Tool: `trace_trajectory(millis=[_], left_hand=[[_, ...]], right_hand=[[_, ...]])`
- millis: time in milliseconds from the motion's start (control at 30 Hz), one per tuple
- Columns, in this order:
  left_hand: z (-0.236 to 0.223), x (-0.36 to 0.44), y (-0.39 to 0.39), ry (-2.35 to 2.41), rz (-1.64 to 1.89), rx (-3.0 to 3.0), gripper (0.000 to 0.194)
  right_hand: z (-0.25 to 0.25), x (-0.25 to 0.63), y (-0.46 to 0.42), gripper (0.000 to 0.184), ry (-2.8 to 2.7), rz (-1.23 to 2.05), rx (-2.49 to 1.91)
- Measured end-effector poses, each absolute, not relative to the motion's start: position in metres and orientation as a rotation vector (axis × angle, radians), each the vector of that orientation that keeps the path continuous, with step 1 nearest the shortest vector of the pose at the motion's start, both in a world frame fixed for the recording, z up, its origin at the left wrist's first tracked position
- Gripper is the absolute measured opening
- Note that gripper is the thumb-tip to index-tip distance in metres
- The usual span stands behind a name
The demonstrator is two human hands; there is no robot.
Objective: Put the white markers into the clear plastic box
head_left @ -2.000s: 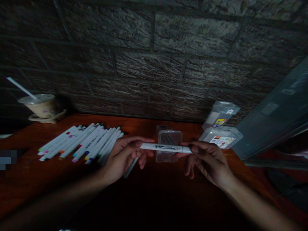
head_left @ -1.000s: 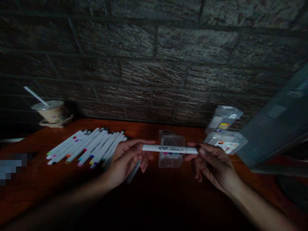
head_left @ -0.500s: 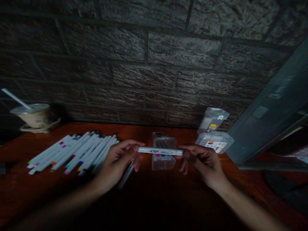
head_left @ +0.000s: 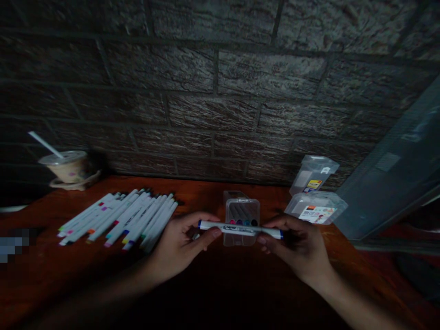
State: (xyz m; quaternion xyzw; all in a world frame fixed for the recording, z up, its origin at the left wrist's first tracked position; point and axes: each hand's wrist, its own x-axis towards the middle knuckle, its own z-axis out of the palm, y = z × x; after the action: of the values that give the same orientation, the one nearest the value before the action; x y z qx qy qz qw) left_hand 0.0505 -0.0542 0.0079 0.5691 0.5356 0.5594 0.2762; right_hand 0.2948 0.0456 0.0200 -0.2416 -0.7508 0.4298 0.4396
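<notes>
A white marker [head_left: 238, 228] with blue ends and printing on its barrel is held level between my two hands. My left hand [head_left: 184, 243] pinches it near the left end, thumb in front. My right hand [head_left: 299, 243] grips it near the right end, its blue tip sticking out past the fingers. Behind the marker stands an open clear plastic case [head_left: 242, 206] with several coloured marker ends inside. To the left of my left hand lies a spread pile of white markers [head_left: 118, 217] with coloured ends.
A lidded cup [head_left: 67, 168] with a straw stands on a holder at the back left. Clear plastic case parts [head_left: 314, 208] with labels sit at the back right. The brown table [head_left: 192, 185] meets a brick wall [head_left: 206, 110]; a grey panel [head_left: 381, 160] rises on the right.
My fingers have shifted inward along the marker, and its blue ends now show. The second marker seen below my left hand is no longer clearly visible. The view has shifted slightly left.
</notes>
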Motion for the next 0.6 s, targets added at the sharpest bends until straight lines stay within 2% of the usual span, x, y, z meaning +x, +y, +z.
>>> trace_trajectory(millis=[167, 600], left_hand=[[0.0024, 0.0471, -0.0558, 1.514, 1.484, 1.697, 0.014], [0.0101, 0.0514, -0.0601, 1.499, 1.575, 1.672, 0.016]], right_hand=[[0.0183, 0.2957, 0.0449, 0.015, -1.954, 0.832, -0.618], [0.0165, 0.2936, 0.0399, 0.019, -1.987, 0.944, -0.673]])
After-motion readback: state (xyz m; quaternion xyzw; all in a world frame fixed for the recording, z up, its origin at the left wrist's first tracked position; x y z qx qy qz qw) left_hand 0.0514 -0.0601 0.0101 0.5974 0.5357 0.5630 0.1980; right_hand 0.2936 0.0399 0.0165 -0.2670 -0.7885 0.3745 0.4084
